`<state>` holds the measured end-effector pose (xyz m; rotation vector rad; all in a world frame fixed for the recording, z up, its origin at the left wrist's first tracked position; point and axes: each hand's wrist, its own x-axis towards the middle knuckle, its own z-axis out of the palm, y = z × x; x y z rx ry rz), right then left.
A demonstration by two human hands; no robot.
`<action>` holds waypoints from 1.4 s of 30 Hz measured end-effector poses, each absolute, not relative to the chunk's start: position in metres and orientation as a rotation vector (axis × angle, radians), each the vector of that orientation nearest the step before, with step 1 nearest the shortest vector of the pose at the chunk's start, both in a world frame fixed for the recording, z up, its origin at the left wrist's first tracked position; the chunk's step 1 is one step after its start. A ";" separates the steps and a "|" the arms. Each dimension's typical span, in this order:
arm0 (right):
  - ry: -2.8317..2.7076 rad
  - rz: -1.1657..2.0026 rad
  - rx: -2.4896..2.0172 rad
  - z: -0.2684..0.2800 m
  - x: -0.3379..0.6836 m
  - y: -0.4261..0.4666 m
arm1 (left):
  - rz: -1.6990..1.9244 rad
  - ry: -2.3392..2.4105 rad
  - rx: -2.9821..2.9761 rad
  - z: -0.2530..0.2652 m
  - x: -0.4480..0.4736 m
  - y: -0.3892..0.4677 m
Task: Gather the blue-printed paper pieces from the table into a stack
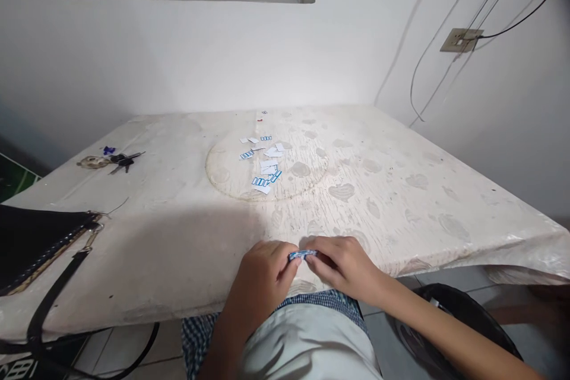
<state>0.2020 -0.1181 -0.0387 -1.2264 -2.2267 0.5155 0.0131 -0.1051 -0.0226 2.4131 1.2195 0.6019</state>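
Close to the table's near edge, my left hand (269,264) and my right hand (341,263) meet over a small blue-and-white strip (303,255). Each hand pinches one end between thumb and fingers. The strip looks like folded or stacked paper, though its exact kind is too small to tell. Farther out lie scattered small paper pieces (268,166). Some show plain white, others carry blue-outlined boxes, and several overlap.
A pale plastic-covered table (401,214) stands against the wall. Keys (124,160) and a black bag (40,243) with a strap lie at left. Below the right edge is a black bin (463,314). A wall socket (461,40) holds a plugged cable.
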 end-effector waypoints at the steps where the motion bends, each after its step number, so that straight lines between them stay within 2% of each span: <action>1: -2.226 0.520 -1.216 -0.038 0.202 -0.119 | 0.609 1.207 2.419 -0.023 0.013 -0.105; 7: -2.023 0.798 -1.176 -0.026 0.211 -0.109 | 0.575 1.157 2.403 -0.027 0.010 -0.104; 13: -2.353 0.433 -1.080 0.006 0.189 -0.029 | 0.609 1.139 2.438 -0.031 0.009 -0.102; 18: -2.540 0.349 -1.120 0.016 0.141 0.043 | 0.650 1.162 2.442 -0.032 0.008 -0.103; 24: -2.543 0.388 -1.132 0.012 0.114 0.069 | 0.694 1.098 2.371 -0.034 0.006 -0.102; 31: -2.265 0.498 -1.155 0.023 0.141 0.046 | 0.617 1.262 2.363 -0.032 0.005 -0.104; 37: -2.052 0.822 -1.049 0.048 0.197 -0.036 | 0.596 1.301 2.398 -0.031 0.008 -0.100; 42: -1.997 1.002 -1.108 0.026 0.221 -0.102 | 0.612 1.307 2.382 -0.033 0.008 -0.099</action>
